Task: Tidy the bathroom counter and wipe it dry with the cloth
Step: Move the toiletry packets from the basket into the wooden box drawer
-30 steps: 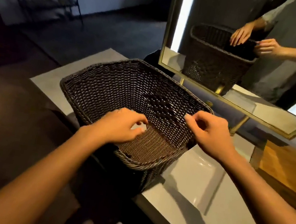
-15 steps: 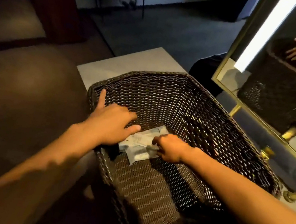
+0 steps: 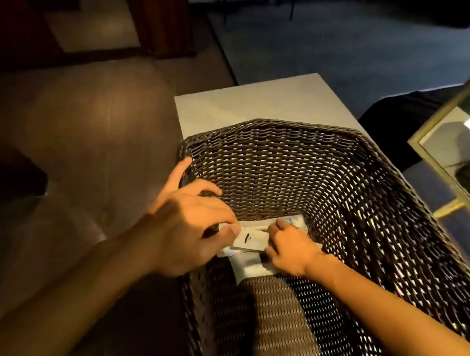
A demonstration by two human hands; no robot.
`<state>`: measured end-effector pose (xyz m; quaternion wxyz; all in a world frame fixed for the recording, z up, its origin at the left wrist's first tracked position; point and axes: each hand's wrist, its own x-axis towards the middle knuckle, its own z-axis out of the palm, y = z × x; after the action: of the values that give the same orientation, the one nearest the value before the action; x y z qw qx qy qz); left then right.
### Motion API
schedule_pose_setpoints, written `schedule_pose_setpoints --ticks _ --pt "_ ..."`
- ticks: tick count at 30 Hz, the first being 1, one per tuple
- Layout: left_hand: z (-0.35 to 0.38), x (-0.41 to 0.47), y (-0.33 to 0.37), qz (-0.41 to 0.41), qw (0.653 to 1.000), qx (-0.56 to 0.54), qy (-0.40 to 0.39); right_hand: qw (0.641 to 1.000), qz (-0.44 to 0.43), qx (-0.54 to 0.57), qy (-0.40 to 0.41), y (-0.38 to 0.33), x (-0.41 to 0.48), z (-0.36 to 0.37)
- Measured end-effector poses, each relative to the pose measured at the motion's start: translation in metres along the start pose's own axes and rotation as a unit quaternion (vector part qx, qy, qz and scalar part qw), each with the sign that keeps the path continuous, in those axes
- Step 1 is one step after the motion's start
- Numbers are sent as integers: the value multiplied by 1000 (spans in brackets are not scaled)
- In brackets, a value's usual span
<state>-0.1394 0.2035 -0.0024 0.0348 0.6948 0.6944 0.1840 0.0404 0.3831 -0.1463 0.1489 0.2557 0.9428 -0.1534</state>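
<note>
We are handling small white packets [image 3: 250, 239] at the bottom of the basket [image 3: 292, 156], against its left wall; the basket is sitting at the counter's [image 3: 254, 101] left end. Our left hand [image 3: 187, 225] is pinching 1 packet; our right hand [image 3: 293, 250] is pressing curled fingers onto the rest. A loose pinch could scatter them.

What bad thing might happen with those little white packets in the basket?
1. The left hand and right hand both pinch the small white packets at once, so one might tear or slip back down.
2. The wicker basket sits near the edge of the counter, with the left hand on its rim; a push there might slide or tip it off.
</note>
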Motion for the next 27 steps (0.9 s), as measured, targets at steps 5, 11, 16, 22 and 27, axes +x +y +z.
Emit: schedule_pose_setpoints --ticks 5,11,16,22,27 --pt "0 2 2 -20 1000 -7 -8 991 -86 -42 -92 -7 -8 18" --pt "-3 2 5 -47 998 -10 -27 983 -116 -80 -119 -13 -11 18" --pt "-2 4 6 -60 997 -6 -44 990 -110 -68 -61 -13 -6 4" --pt "1 3 6 -61 998 -4 -18 996 -65 -54 -35 -13 15 -4" --pt "-1 4 8 -61 998 -9 -11 993 -54 -55 -92 -10 23 -2"
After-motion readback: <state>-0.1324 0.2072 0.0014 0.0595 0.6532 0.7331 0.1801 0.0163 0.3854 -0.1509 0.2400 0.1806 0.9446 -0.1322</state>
